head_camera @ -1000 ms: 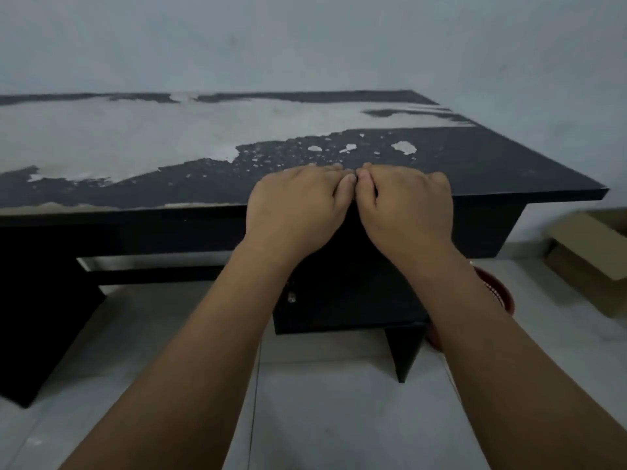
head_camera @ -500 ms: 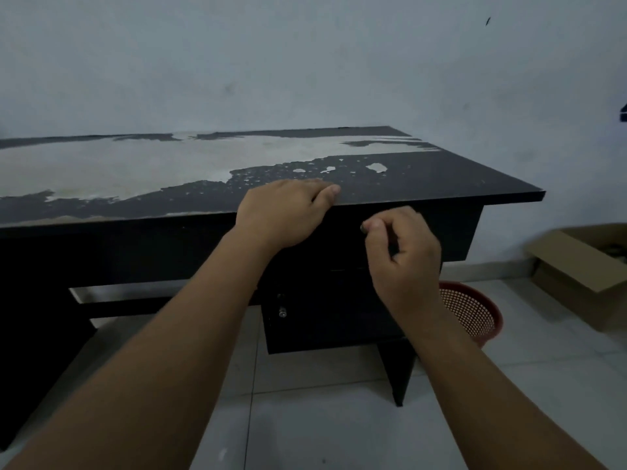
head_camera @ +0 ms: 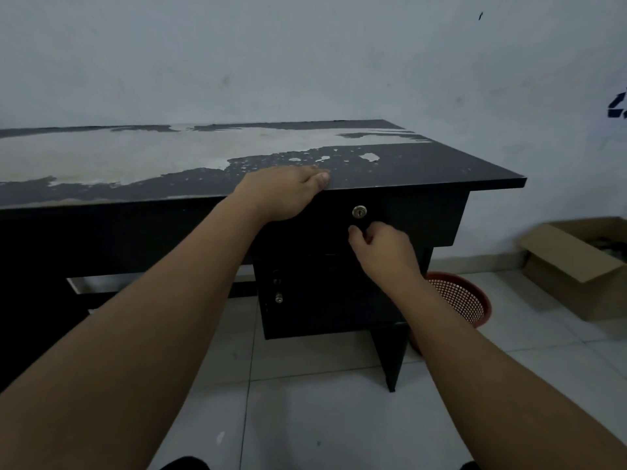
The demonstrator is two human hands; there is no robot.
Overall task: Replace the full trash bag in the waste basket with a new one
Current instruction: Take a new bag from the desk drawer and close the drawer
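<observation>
Now, hands: our right hand point(head_camera: 381, 247) pinches together at a dark knob on the drawer front point(head_camera: 400, 215), just under the lock point(head_camera: 359, 211); our left hand point(head_camera: 285, 191) lies flat, fingers spread, on the desk point(head_camera: 441, 167) edge.
Waste basket: the red mesh waste basket point(head_camera: 458, 300) stands on the floor at 3 o'clock of the desk leg; no bag shows in it.
Handling: we judge it light and springy, best gripped at the rim.
Beyond, 2 o'clock: a cardboard box point(head_camera: 573, 266).

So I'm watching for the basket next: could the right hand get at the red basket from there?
Probably yes: the right hand is at the drawer front, and the red basket sits on open floor beside the desk's leg.
</observation>
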